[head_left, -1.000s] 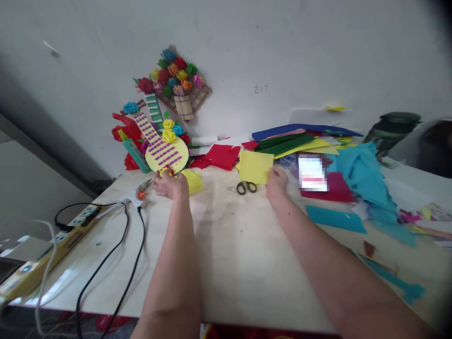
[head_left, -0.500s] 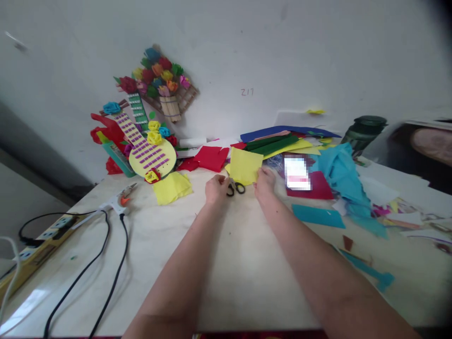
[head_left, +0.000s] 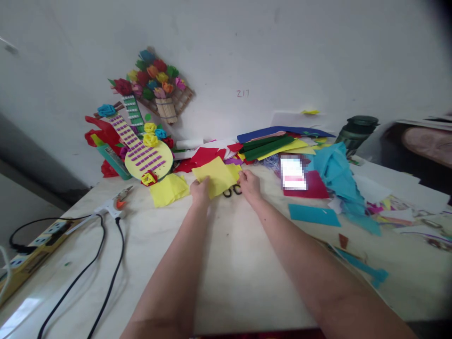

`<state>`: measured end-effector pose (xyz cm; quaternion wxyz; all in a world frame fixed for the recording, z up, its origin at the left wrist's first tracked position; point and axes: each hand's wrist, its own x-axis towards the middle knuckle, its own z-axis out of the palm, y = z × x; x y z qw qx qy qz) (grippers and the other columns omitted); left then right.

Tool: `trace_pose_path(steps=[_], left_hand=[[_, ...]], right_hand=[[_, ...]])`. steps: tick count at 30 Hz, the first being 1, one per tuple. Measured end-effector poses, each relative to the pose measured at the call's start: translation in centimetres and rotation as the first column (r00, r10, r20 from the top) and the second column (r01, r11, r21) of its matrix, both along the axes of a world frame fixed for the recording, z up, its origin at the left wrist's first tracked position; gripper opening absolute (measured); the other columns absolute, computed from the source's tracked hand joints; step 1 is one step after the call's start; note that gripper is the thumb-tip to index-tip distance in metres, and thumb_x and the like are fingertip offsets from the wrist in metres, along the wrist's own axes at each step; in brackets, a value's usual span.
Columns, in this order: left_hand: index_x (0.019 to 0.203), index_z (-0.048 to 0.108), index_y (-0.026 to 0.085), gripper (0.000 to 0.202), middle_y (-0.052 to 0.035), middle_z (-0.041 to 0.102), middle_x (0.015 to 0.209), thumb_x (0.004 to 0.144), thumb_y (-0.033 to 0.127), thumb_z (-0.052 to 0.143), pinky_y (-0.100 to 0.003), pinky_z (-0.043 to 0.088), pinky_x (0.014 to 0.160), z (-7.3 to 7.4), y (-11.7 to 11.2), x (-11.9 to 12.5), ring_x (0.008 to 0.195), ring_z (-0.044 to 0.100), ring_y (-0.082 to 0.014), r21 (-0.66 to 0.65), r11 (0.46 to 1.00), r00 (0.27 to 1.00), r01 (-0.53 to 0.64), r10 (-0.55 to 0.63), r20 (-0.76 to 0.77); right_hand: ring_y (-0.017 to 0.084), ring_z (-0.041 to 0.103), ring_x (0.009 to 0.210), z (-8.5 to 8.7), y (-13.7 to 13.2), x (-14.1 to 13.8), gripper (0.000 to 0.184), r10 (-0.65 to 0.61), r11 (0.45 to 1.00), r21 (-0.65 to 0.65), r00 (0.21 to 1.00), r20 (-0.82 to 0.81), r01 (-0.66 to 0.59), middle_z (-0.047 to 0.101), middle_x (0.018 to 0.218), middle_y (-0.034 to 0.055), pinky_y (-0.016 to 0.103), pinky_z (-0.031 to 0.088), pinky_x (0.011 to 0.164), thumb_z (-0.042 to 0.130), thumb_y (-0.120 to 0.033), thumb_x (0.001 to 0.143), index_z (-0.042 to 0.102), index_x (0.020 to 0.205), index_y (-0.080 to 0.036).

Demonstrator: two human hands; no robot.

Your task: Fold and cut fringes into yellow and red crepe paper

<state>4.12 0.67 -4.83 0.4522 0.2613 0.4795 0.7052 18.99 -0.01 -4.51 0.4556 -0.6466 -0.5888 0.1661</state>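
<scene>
Cables (head_left: 88,278) run from the power strip (head_left: 31,240) at the far left edge of the table (head_left: 233,273) to the glue gun (head_left: 113,203). It lies near the strip, we'd guess because its cord plugs in there. Behind it a paper guitar (head_left: 144,157) and a flower bouquet (head_left: 155,77) lean on the wall, probably to keep them out of the working area. A crumpled yellow paper (head_left: 168,189) lies just beside the guitar.

Next, the left hand (head_left: 200,192) is closed on the near-left edge of the yellow sheet (head_left: 215,175), pinching it. The sheet sits mid-table toward the far side, slightly raised and tilted. It covers part of the scissors (head_left: 233,191), whose black handles show between the hands. The right hand (head_left: 250,184) pinches the sheet's right corner. We judge the two-sided grip holds the thin sheet spread out rather than drooping.

Right of that are stacked coloured sheets (head_left: 278,141), a red sheet (head_left: 316,188) and teal paper (head_left: 335,167), with a green bottle (head_left: 356,129) at the back.
</scene>
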Motion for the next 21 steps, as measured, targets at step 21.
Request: trace_pose_path(steps=[21], left_hand=[[0.082,0.048,0.02,0.023,-0.0025,0.058,0.079,0.065,0.026,0.062,-0.035,0.051,0.063,1.3,-0.8,-1.0,0.073,0.06,-0.0184,-0.092,0.988,0.985,-0.123,0.133,0.113]], right_hand=[[0.022,0.06,0.083,3.1,-2.5,-2.1,0.029,0.278,0.945,-0.319,0.679,0.679,-0.068,0.064,0.088,0.0091,0.027,0.04,0.062,0.054,-0.018,0.066,0.057,0.094,-0.019]])
